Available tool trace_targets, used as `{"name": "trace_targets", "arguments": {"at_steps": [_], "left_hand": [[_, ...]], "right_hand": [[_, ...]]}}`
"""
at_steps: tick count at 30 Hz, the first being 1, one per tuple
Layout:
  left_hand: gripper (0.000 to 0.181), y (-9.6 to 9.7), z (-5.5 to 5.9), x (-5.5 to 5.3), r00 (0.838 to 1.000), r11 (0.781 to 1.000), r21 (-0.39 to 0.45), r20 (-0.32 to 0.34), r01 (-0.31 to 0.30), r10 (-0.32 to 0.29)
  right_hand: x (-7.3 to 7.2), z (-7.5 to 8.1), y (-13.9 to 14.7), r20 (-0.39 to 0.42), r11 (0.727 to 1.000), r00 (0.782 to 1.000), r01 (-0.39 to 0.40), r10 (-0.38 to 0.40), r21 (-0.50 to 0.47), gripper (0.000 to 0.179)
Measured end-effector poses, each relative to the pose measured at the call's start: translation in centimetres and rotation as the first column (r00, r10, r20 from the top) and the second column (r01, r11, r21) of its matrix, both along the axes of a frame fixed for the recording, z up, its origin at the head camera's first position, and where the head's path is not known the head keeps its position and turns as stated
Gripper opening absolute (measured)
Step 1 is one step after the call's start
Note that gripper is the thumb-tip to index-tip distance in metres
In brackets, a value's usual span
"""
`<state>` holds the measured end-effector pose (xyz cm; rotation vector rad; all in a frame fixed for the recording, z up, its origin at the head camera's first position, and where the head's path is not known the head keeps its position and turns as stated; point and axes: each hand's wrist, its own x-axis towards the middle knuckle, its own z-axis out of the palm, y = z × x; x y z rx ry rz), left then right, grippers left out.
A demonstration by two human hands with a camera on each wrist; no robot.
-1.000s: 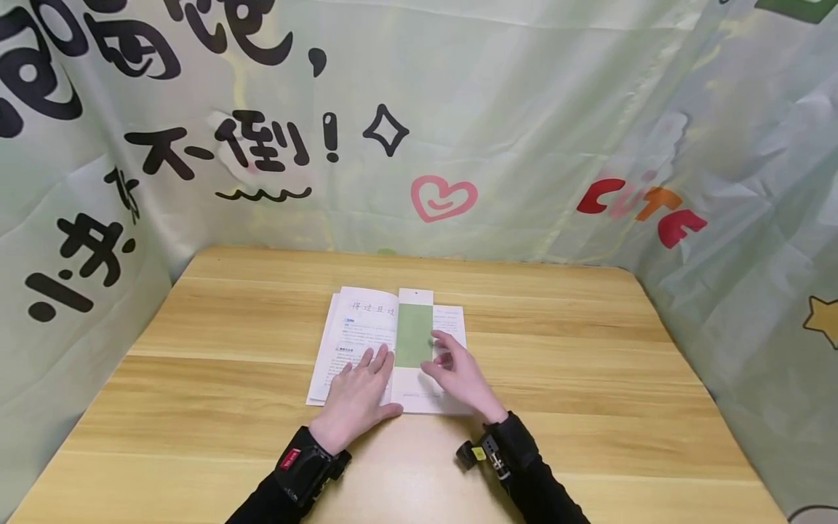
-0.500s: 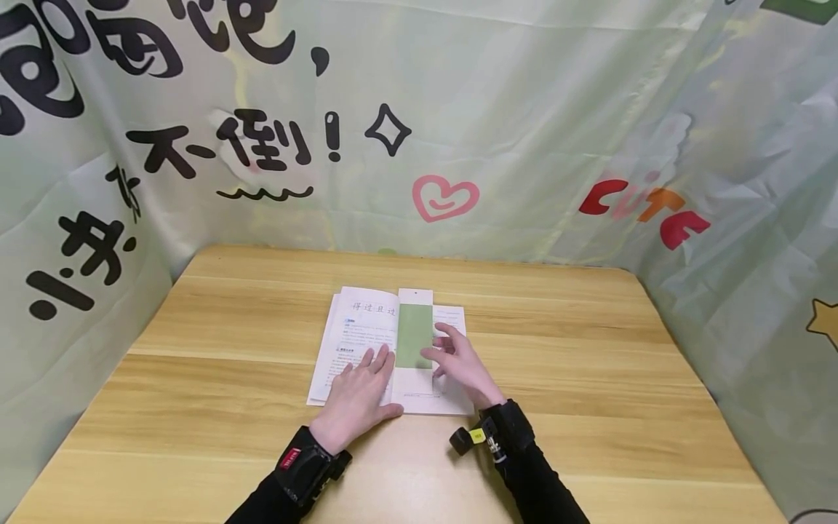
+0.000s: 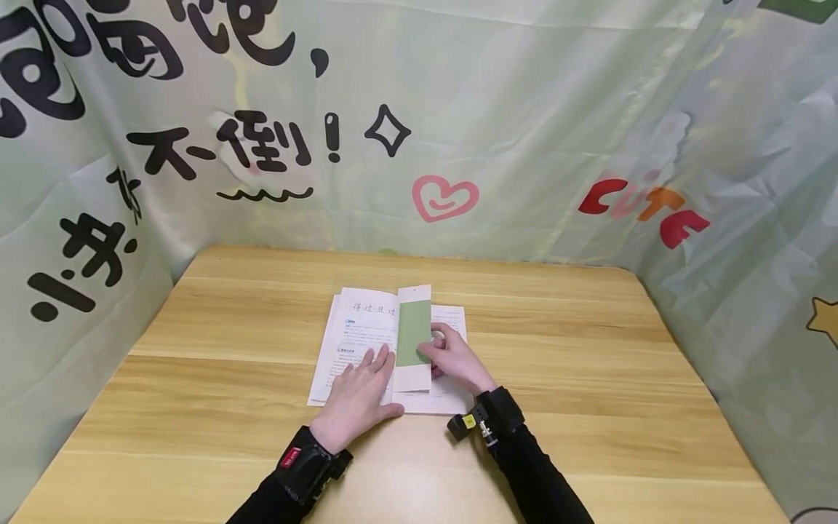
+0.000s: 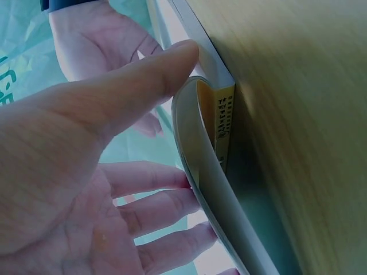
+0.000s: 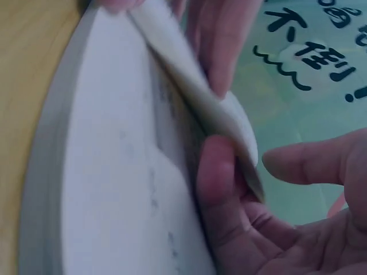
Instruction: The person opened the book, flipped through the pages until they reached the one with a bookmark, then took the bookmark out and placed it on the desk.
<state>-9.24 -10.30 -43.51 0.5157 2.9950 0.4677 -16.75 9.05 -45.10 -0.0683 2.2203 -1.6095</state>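
Observation:
An open book [image 3: 360,331] lies on the wooden table, its left page printed with text. Flat on that page, fingers spread, is my left hand [image 3: 358,397], its thumb near the lower edge by the centre fold. Over the right page stands a tall white bookmark with a green panel [image 3: 412,327], its right side raised and tilted. My right hand [image 3: 455,356] holds the bookmark's right edge, thumb in front and fingers curled behind. In the right wrist view, the right index finger [image 5: 217,172] is tucked beneath the lifted edge. In the left wrist view, pages bow up beside the book's yellow spine [image 4: 225,114].
The table [image 3: 576,349] extends around the book on all sides. A pale green cloth [image 3: 524,131] with lettering and a pink heart hangs behind it and at both sides. Wrist cameras on black straps sit on both arms.
The right hand has closed in on the bookmark's right edge and taken hold of it. The bookmark has tipped up off the right page. The left hand has stayed in place.

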Motion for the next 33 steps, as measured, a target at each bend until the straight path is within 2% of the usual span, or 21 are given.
{"name": "trace_targets", "arguments": {"at_steps": [5,16,21,33], "left_hand": [[0.086,0.0,-0.1,0.0,1.000,1.000,0.003,0.003,-0.003,0.003],[0.086,-0.1,-0.2,0.0,1.000,1.000,-0.001,-0.019,0.004,-0.004],[0.086,-0.1,-0.2,0.0,1.000,1.000,-0.003,-0.029,0.007,-0.008],[0.086,-0.2,-0.1,0.0,1.000,1.000,0.008,-0.012,0.006,-0.006]], "right_hand": [[-0.2,-0.3,-0.4,-0.035,0.999,0.999,0.006,-0.004,0.043,0.057],[-0.2,-0.5,-0.3,-0.032,1.000,0.999,0.008,-0.008,0.017,0.055],[-0.1,-0.6,0.3,-0.047,1.000,0.999,0.008,-0.007,0.020,0.056],[0.0,-0.1,2.3,-0.014,0.999,0.999,0.040,-0.041,-0.030,0.056]]}}
